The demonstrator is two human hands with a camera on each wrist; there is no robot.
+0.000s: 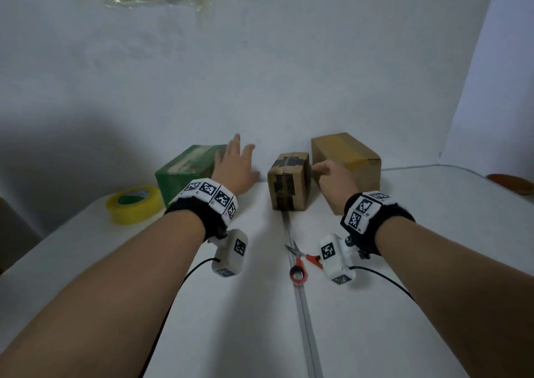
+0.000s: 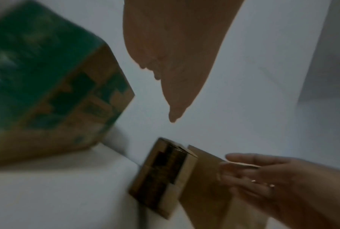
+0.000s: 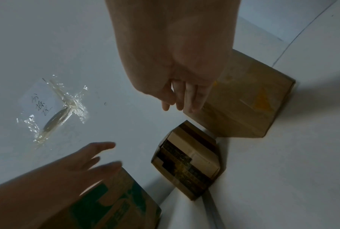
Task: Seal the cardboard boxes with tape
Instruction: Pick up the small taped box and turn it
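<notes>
Against the white wall, at the back of the white table (image 1: 86, 262): three boxes stand in a row, and I am reaching for them.
Left hand (image 1: 235, 166): my fingers are spread and straight, holding nothing, hovering at the right end of the green printed cardboard box (image 1: 185, 169); I cannot tell whether my palm touches it.
Right hand (image 1: 332, 181): my fingers are loosely curled and grip nothing, their tips at the near left corner of the plain brown cardboard box (image 1: 346, 155), which carries a strip of yellowish tape.
Middle box: the small brown cardboard box with dark tape bands (image 1: 289, 184) stands between my hands, just beside the plain one, untouched.
Tape: the yellow roll of packing tape (image 1: 134, 204) lies flat, left of the green box, near my left forearm.
Cutter: the red-handled scissors (image 1: 300, 259) lie on the table seam, near my right wrist.
Step in hand, as I judge it: choosing a box and drawing it forward to work on.
Doing it well: I should grip one box by both sides, slide it clear of its neighbours, and turn its flap seam upward.
Next need: flaps pressed flat before tape goes on.
Risk: knocking the small box over while pulling its neighbour.
</notes>
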